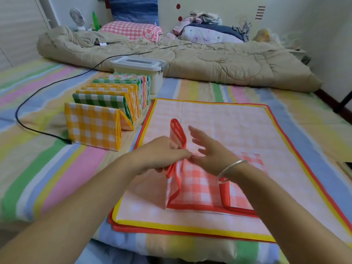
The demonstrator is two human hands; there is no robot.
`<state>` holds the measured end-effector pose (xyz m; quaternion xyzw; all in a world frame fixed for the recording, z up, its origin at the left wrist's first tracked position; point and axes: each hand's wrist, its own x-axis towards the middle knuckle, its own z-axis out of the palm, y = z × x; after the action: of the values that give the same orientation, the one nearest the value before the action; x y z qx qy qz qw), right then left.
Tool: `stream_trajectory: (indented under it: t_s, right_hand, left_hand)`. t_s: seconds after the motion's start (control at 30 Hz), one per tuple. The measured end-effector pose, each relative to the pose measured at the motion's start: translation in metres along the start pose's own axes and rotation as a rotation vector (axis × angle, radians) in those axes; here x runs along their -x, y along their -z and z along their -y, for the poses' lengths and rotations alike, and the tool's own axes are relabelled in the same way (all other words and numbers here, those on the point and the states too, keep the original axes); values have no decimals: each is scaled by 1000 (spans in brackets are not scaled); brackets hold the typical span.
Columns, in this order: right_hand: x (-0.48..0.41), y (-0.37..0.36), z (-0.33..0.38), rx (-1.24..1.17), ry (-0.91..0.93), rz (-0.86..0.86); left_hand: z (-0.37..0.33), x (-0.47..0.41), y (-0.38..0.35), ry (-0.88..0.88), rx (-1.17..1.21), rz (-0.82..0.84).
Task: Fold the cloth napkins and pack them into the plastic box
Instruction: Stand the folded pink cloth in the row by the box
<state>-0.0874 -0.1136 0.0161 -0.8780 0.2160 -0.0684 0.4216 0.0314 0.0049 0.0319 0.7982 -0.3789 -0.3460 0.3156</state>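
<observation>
A red-checked napkin [200,184] with a red border lies partly folded on a flat pink napkin with a yellow and red border [228,121]. My left hand [162,155] pinches a raised fold of the red-checked napkin at its upper left. My right hand [207,153] hovers over the same napkin with fingers spread and straight, its fingertips close to the left hand's. A row of folded napkins [99,119] in yellow, green and orange checks stands upright to the left. Behind the row sits the white plastic box [137,67] with its lid on.
A black cable [28,103] loops across the striped bedsheet left of the folded row. A beige rolled quilt [209,61] lies across the back, with a pink checked pillow [131,31] and piled clothes [207,27] beyond it. More flat napkins lie under the pink one.
</observation>
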Motion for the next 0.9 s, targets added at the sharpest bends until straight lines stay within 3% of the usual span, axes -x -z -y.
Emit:
stream_trajectory:
  t_s: [0.07,0.13,0.33,0.47,0.53,0.6,0.67,0.8,0.9]
  right_hand:
    - [9,30,7,-163,-32,-229]
    - [15,51,4,-88,-85,-351]
    - [13,40,-39,200,-272,-232]
    - [9,24,-62,341,-315,-218]
    - [8,18,-70,340,-336,-233]
    - [7,13,-76,325,-341,-254]
    - [6,9,-80,321,-351,-258]
    - [9,2,-80,358,-351,-267]
    - [11,-2,-77,449,-326,-265]
  left_hand:
    - [-14,-7,-13,16,-64,37]
    - [-25,-12,-27,18,-181,78]
    - [-41,-24,-73,49,-631,116]
    - [-32,-26,-83,74,-355,246]
    - [-18,-24,-81,-45,-247,59]
    - [4,-23,-76,-251,-284,-274]
    - [26,-25,-69,-414,-351,-404]
    - [61,-36,-67,-489,-553,-136]
    - [69,-38,-76,-471,-753,-87]
